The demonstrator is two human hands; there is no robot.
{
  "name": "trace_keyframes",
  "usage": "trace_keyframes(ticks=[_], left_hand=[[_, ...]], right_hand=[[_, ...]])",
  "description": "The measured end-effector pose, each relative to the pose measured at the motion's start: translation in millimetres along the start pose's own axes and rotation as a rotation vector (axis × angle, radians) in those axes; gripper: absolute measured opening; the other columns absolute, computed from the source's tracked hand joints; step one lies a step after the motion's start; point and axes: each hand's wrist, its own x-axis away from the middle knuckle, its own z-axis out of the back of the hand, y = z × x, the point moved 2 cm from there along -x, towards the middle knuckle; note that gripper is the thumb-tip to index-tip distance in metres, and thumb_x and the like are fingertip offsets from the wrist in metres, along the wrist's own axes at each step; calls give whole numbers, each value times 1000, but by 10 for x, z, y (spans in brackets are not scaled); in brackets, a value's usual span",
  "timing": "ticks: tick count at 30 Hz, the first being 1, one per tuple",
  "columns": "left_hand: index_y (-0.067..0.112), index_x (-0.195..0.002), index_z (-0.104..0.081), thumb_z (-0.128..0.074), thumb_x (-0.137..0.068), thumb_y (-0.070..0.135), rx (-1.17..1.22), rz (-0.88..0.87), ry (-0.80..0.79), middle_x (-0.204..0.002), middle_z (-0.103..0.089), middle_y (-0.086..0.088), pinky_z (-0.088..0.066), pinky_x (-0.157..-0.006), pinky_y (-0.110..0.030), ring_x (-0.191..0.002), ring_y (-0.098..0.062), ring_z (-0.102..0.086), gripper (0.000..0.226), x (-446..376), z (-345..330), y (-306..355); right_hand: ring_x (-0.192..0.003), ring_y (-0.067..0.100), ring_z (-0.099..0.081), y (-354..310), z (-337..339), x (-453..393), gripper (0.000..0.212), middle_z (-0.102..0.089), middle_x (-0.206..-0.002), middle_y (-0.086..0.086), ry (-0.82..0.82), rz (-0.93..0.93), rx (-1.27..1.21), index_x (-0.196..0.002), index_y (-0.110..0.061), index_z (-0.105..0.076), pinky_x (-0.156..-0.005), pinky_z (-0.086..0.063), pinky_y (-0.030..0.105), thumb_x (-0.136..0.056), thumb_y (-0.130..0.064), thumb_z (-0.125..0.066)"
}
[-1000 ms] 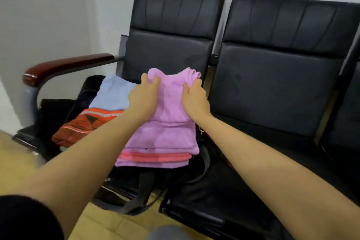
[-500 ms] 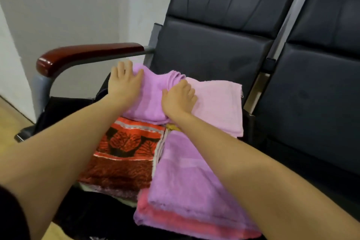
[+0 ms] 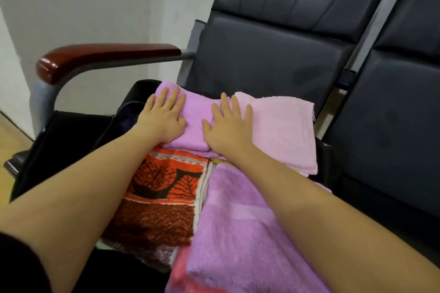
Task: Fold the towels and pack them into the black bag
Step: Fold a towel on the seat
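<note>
- Far left: black fabric bag (image 3: 71,131) lies open on the black padded chair seat, below the dark red wooden armrest (image 3: 107,54); its mouth faces the towels.
- Left hand (image 3: 164,119) rests flat, fingers spread, holding nothing, pressing the left half of a small folded lilac terry towel (image 3: 195,112) at the seat's back edge.
- Below it, toward the seat's front edge: orange-and-brown leaf-patterned towel (image 3: 162,197), folded.
- Right hand (image 3: 228,126) also flat and open, palm down across the seam where the lilac towel meets a pale pink folded towel (image 3: 281,126).
- Front right: large purple towel (image 3: 238,233) stacked on a coral-pink one (image 3: 178,269).
- Judgement: step in hand is flattening the fold. To do it well, press evenly from the centre outward with both palms so edges stay aligned, then slide fingers under to lift without unrolling.
- Risk: the neighbouring pink towel may drag along.
</note>
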Motion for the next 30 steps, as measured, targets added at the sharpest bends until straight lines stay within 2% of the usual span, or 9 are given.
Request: trace_keyframes(ticks=[3,6,10,15,19,20,22,25,30], left_hand=[[20,-152,3,-22,-99,36,-2,2,-25,-159,13,-2,3,-117,-43,-146,-24,10,61,55,69,26],[17,-152,-8,-27,-99,32,50,30,-35,-160,3,-3,2,-116,-45,-147,-24,4,58,122,192,103],[9,-138,-39,-36,-95,21,251,100,103,-149,-35,-7,-12,-113,-41,-137,-24,-28,45,291,403,320],[14,-132,-49,-41,-94,19,482,138,131,-134,-51,-12,-25,-101,-36,-125,-32,-42,39,607,818,803],[16,-123,-56,-39,-94,13,668,50,160,-136,-53,-5,-23,-101,-33,-129,-27,-43,34,856,1154,1256],[16,-120,-58,-39,-94,12,684,4,170,-132,-57,-4,-23,-104,-33,-129,-25,-44,33,930,1247,1393],[14,-115,-61,-38,-93,11,731,-84,180,-113,-66,-4,-30,-106,-33,-113,-26,-55,32,1105,1415,1683],[12,-110,-63,-39,-92,11,875,-185,146,-103,-69,-7,-45,-92,-40,-97,-28,-61,30,1354,1573,2202],[17,-103,-63,-42,-92,16,998,-306,18,-97,-69,-4,-51,-83,-39,-88,-22,-63,24,1772,1621,3326]], right_hand=[[-146,21,12,-2,25,34,59,11,-160,0,-5,-20,-56,-153,-22,-15,-114,9,50,-100,-48,-21],[-147,19,8,31,72,61,56,6,-161,-3,-10,-45,-150,-151,-25,-21,-114,5,50,-100,-48,-24],[-144,19,-13,167,253,228,48,-15,-159,0,80,-72,-232,-142,-20,-39,-110,-13,42,-98,-38,-36],[-127,22,-36,469,496,669,35,-44,-138,0,132,-127,-336,-128,-16,-52,-99,-21,34,-95,-25,-45],[-119,22,-45,866,771,1127,28,-53,-127,1,211,-196,-451,-118,-15,-59,-98,-26,34,-93,-17,-47],[-114,23,-50,992,831,1254,26,-56,-123,2,228,-215,-489,-114,-13,-60,-99,-32,36,-92,-15,-48],[-101,23,-57,1274,921,1544,19,-60,-111,4,275,-260,-560,-103,-12,-64,-94,-42,39,-90,-11,-50],[-83,19,-61,1767,1006,2020,12,-64,-99,2,322,-365,-612,-92,-16,-63,-76,-50,33,-90,-12,-52],[-75,12,-62,2588,1090,2893,14,-64,-83,-6,358,-549,-642,-91,-23,-63,-73,-55,37,-92,-14,-53]])
